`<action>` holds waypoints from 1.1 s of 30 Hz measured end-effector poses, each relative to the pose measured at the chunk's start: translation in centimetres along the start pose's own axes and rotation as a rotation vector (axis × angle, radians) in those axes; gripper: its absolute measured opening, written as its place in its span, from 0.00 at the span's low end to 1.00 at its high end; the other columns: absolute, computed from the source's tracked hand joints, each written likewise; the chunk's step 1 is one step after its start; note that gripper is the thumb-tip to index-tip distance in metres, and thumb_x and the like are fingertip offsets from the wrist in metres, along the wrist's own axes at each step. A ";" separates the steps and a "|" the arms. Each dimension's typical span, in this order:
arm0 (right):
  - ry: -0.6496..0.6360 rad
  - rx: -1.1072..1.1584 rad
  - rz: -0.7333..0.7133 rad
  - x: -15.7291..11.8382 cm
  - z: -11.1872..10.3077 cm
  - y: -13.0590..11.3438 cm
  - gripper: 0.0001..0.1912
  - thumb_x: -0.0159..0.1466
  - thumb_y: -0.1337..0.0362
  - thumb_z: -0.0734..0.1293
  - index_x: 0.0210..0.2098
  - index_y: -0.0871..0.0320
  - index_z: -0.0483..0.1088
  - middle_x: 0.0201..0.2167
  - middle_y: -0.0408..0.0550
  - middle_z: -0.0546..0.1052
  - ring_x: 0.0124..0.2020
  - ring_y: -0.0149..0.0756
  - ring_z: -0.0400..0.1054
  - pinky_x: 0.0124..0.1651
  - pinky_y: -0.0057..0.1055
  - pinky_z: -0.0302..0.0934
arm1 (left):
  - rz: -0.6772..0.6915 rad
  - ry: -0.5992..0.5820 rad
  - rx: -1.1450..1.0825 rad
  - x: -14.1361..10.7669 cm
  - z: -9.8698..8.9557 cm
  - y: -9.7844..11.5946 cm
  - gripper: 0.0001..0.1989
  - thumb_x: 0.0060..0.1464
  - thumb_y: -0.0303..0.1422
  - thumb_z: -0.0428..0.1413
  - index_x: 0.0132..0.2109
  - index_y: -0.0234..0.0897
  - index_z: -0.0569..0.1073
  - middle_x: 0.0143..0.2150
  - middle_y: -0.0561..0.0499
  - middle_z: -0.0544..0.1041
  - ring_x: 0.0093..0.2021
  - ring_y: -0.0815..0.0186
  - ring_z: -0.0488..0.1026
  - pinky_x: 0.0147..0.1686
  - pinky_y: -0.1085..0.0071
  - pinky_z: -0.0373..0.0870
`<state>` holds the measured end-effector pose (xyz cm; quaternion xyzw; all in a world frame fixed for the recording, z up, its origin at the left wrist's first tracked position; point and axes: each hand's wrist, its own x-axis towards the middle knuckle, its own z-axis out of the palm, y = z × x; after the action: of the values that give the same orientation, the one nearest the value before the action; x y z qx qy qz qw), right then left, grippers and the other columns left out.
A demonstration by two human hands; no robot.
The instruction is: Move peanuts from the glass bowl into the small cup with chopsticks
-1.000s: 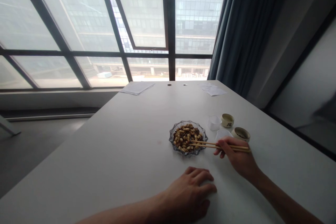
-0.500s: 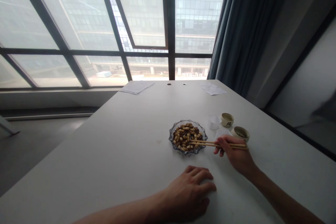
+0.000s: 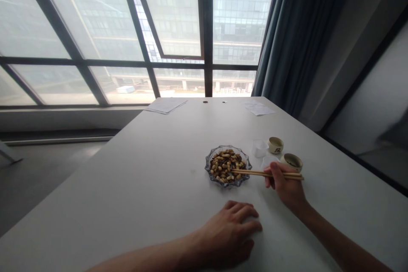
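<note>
Chopsticks [image 3: 255,172], pinched firmly between thumb and bent fingers of the right hand [image 3: 287,187]. Point leftward over the rim of a clear glass dish [image 3: 227,186], with shafts close together and tips down among the nuts [image 3: 221,169]. Cross just in front of the cups, with back ends sticking out beyond the knuckles. Near the body, below the dish, see the left hand [image 3: 234,231] palm down on the white table [image 3: 134,178], fingers loosely bent and a little apart. Find a strip of tabletop between that hand and the dish, and a broad stretch from the dish to the left edge; on the right, a narrower stretch past the cups to the slanting edge.

As for things in the way, note a clear cup [image 3: 259,148] right of the dish, a second clear cup [image 3: 268,162] against or behind the right fingers, and two beige cups, one marked [image 3: 272,148], one with dark contents [image 3: 298,168], just beyond the hand. Farther off, see left papers [image 3: 166,105] and right papers [image 3: 259,108] near the window [image 3: 178,17].

Hard to make out: chopstick tips, buried among nuts, so cannot tell whether gripping one; second clear cup, partly covered by fingers; both forearms, cut off by the lower frame
</note>
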<state>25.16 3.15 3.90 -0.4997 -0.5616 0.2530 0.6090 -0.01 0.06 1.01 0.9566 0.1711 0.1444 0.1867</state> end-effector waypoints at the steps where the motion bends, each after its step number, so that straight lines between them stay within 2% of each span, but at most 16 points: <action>1: 0.026 0.007 -0.007 0.0 0.2 0.0 0.31 0.73 0.35 0.71 0.27 0.55 0.79 0.15 0.42 0.72 0.16 0.32 0.62 0.21 0.30 0.59 | 0.002 0.000 -0.001 0.0 0.0 0.0 0.18 0.73 0.36 0.62 0.66 0.44 0.73 0.70 0.44 0.77 0.73 0.49 0.73 0.74 0.53 0.64; 5: 0.079 0.040 -0.022 0.2 0.9 0.0 0.34 0.72 0.33 0.71 0.24 0.55 0.76 0.13 0.40 0.67 0.14 0.30 0.59 0.19 0.29 0.55 | 0.001 -0.001 -0.003 0.0 0.0 0.0 0.17 0.73 0.36 0.61 0.65 0.45 0.73 0.70 0.44 0.77 0.73 0.50 0.73 0.74 0.53 0.64; 9: 0.146 0.072 -0.020 0.3 1.4 -0.3 0.35 0.70 0.31 0.71 0.23 0.54 0.74 0.14 0.41 0.68 0.14 0.30 0.59 0.16 0.29 0.52 | 0.001 0.001 0.003 -0.1 0.0 0.0 0.17 0.73 0.36 0.61 0.65 0.45 0.73 0.70 0.44 0.77 0.73 0.50 0.73 0.74 0.53 0.64; 13: 0.219 0.088 -0.036 0.5 0.8 -1.0 0.34 0.70 0.31 0.72 0.25 0.55 0.76 0.14 0.41 0.69 0.14 0.31 0.60 0.16 0.30 0.53 | 0.005 0.001 0.008 -0.1 0.0 -0.1 0.17 0.74 0.37 0.61 0.65 0.44 0.73 0.70 0.44 0.76 0.73 0.50 0.73 0.74 0.53 0.64; 18: 0.300 0.110 -0.099 1.2 -1.8 -2.3 0.31 0.72 0.36 0.73 0.26 0.56 0.79 0.20 0.44 0.74 0.15 0.29 0.61 0.20 0.32 0.57 | 0.006 0.006 -0.001 -0.1 0.1 -0.1 0.17 0.74 0.36 0.60 0.66 0.46 0.72 0.70 0.45 0.77 0.72 0.51 0.73 0.74 0.54 0.65; 22: 0.387 0.106 -0.139 2.0 -5.4 -3.5 0.29 0.73 0.40 0.73 0.27 0.57 0.79 0.22 0.45 0.76 0.17 0.31 0.64 0.22 0.33 0.59 | 0.002 0.028 -0.002 -0.2 0.2 0.0 0.17 0.73 0.35 0.60 0.65 0.45 0.72 0.70 0.45 0.77 0.73 0.52 0.73 0.74 0.56 0.64; 26: 0.489 0.071 -0.188 2.1 -9.0 -4.2 0.28 0.74 0.43 0.72 0.26 0.56 0.79 0.20 0.45 0.76 0.18 0.33 0.63 0.19 0.33 0.54 | 0.006 0.032 0.003 -0.2 0.1 0.1 0.16 0.72 0.35 0.60 0.64 0.45 0.72 0.69 0.46 0.77 0.72 0.53 0.74 0.73 0.57 0.65; 29: 0.341 -0.002 -0.157 1.3 -9.4 -4.0 0.26 0.75 0.43 0.72 0.29 0.55 0.82 0.19 0.46 0.77 0.18 0.35 0.68 0.20 0.33 0.61 | 0.000 0.027 0.004 -0.1 0.1 0.1 0.16 0.71 0.34 0.60 0.63 0.45 0.72 0.68 0.46 0.77 0.71 0.52 0.74 0.72 0.56 0.65; 33: 0.065 -0.053 -0.104 0.8 -6.6 -3.3 0.20 0.73 0.45 0.76 0.34 0.54 0.86 0.25 0.49 0.85 0.22 0.40 0.78 0.28 0.35 0.75 | -0.012 0.016 0.006 -0.1 0.1 0.1 0.18 0.70 0.34 0.61 0.64 0.46 0.72 0.69 0.46 0.77 0.72 0.53 0.73 0.73 0.55 0.64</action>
<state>30.70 0.45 8.02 -0.4938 -0.5734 0.1897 0.6256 -0.01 -0.06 0.88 0.9549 0.1790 0.1506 0.1831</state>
